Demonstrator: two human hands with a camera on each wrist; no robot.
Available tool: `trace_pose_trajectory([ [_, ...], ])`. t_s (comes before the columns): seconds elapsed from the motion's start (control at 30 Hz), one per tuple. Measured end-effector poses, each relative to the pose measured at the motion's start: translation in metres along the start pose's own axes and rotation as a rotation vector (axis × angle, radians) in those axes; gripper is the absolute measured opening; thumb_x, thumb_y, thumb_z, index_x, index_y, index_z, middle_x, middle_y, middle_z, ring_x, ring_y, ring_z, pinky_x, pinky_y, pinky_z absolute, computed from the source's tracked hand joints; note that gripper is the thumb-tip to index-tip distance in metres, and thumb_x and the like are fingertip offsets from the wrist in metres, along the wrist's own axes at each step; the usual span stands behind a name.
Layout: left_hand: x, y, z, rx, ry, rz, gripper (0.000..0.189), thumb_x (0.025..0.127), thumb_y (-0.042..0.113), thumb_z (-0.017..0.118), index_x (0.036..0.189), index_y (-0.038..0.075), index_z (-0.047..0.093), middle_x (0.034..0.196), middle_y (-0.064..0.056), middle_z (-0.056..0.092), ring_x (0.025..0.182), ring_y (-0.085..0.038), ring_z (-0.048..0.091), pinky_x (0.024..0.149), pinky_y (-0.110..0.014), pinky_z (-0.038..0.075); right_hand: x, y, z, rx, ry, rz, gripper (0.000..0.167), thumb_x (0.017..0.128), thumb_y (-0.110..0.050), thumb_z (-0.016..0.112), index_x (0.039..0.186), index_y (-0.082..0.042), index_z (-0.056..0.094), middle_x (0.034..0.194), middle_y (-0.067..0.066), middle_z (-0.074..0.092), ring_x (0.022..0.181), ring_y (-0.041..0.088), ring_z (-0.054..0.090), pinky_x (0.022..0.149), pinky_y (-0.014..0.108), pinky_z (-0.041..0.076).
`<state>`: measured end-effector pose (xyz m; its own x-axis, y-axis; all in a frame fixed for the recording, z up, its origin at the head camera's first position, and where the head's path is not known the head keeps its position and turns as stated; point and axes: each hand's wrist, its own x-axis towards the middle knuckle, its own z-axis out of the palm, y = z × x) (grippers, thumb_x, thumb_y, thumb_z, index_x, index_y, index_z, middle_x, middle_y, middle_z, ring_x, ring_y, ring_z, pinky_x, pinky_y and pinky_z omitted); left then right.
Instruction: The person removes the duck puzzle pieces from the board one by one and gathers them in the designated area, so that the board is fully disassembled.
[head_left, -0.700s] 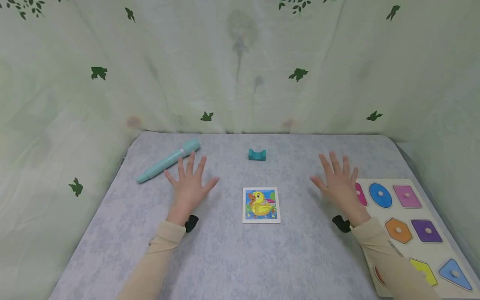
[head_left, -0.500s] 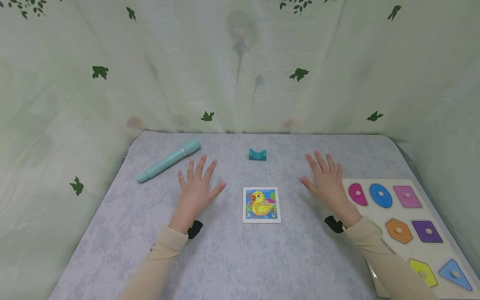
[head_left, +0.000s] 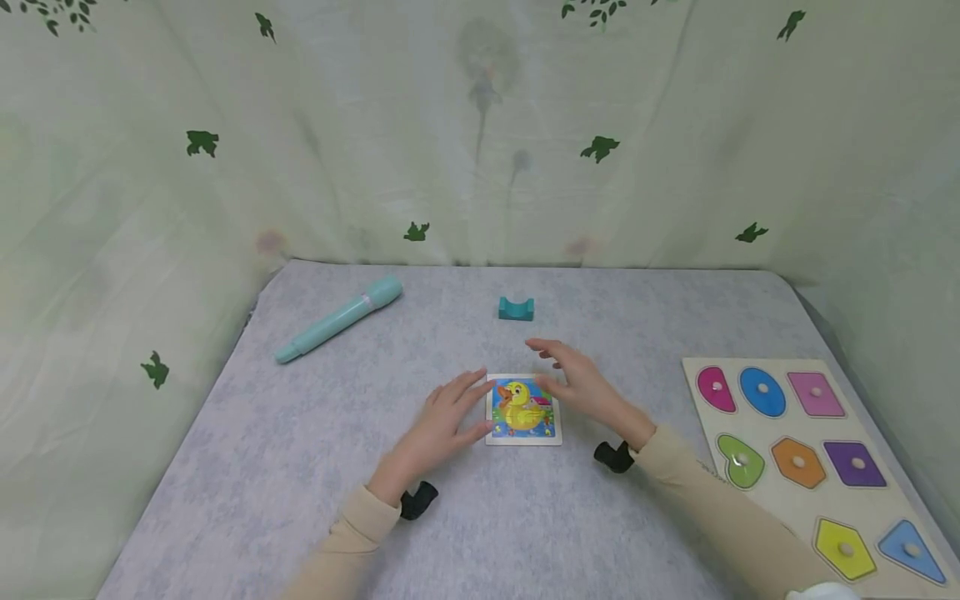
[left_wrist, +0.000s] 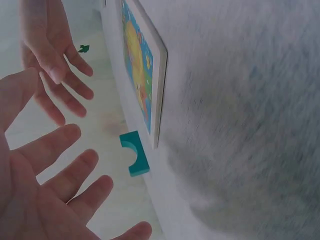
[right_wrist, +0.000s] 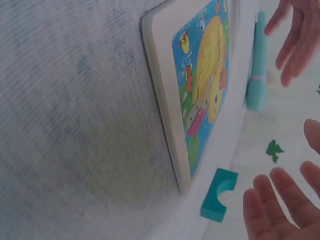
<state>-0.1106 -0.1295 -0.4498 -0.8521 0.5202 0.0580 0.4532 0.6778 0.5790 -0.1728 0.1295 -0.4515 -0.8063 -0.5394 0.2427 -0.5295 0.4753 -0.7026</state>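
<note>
A small square duck picture puzzle (head_left: 525,425) in a white frame lies on the table in the head view. My left hand (head_left: 442,421) is at its left edge, fingers relaxed and spread, the tips overlapping the frame in this view. Over its upper right corner hovers my right hand (head_left: 588,385), thumb and fingers apart. The right wrist view shows the duck puzzle (right_wrist: 202,90) flat on the cloth, with the right hand (right_wrist: 287,200) above and away from it. Both palms face each other across the puzzle (left_wrist: 145,65) in the left wrist view. Neither hand holds anything.
A teal block with a curved notch (head_left: 516,309) sits behind the puzzle. At the back left lies a pale teal marker-shaped tube (head_left: 337,321). A board with colourful knobbed shapes (head_left: 757,421) lies at the right, partly under the right sleeve. A patterned curtain (head_left: 480,192) surrounds the table.
Both hands have come inward and nearer from their spread positions beside the puzzle, and their fingers have turned toward each other. The puzzle and the other objects stay in place.
</note>
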Motion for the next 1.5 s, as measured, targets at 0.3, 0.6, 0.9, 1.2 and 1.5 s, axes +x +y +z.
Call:
trace_pose_trajectory([
  [0.3,-0.007,0.004,0.026,0.002,-0.128,0.051,0.048,0.098,0.031,0.056,0.138,0.005,0.050,0.148,-0.011,0.038,0.137,-0.030,0.030,0.103,-0.062,0.020,0.017,0.006,0.022,0.111,-0.170,0.057,0.037,0.089,0.003,0.064,0.124,0.003,0.056,0.116,0.017,0.062,0.099,0.027,0.060,0.081,0.034,0.050],
  [0.6,-0.010,0.009,0.035,0.090,-0.080,0.066,0.047,0.097,0.029,0.058,0.136,0.005,0.053,0.146,-0.010,0.040,0.135,-0.028,0.033,0.103,-0.063,0.021,0.024,-0.002,0.035,0.039,-0.238,0.084,0.032,0.086,0.006,0.064,0.118,0.002,0.060,0.115,0.012,0.062,0.096,0.025,0.058,0.085,0.034,0.049],
  [0.9,-0.012,0.010,0.037,0.123,-0.054,0.074,0.048,0.095,0.026,0.061,0.136,0.003,0.051,0.145,-0.012,0.041,0.134,-0.029,0.034,0.102,-0.064,0.022,0.027,-0.007,0.042,-0.036,-0.243,0.095,0.034,0.082,0.009,0.065,0.115,0.001,0.061,0.111,0.009,0.059,0.095,0.022,0.056,0.083,0.033,0.048],
  [1.2,-0.009,0.010,0.040,0.156,-0.040,0.059,0.052,0.094,0.026,0.063,0.139,0.003,0.048,0.145,-0.011,0.041,0.134,-0.028,0.034,0.102,-0.064,0.022,0.030,-0.007,0.046,-0.071,-0.250,0.099,0.039,0.079,0.015,0.061,0.116,0.001,0.061,0.108,0.009,0.056,0.094,0.022,0.055,0.081,0.032,0.048],
  [1.5,-0.007,0.016,0.038,0.165,-0.055,0.030,0.052,0.095,0.026,0.062,0.139,0.004,0.049,0.143,-0.012,0.043,0.133,-0.029,0.036,0.102,-0.064,0.023,0.033,0.003,0.046,0.112,-0.243,0.177,0.041,0.080,0.013,0.066,0.120,0.001,0.061,0.099,0.007,0.051,0.074,0.015,0.044,0.067,0.025,0.040],
])
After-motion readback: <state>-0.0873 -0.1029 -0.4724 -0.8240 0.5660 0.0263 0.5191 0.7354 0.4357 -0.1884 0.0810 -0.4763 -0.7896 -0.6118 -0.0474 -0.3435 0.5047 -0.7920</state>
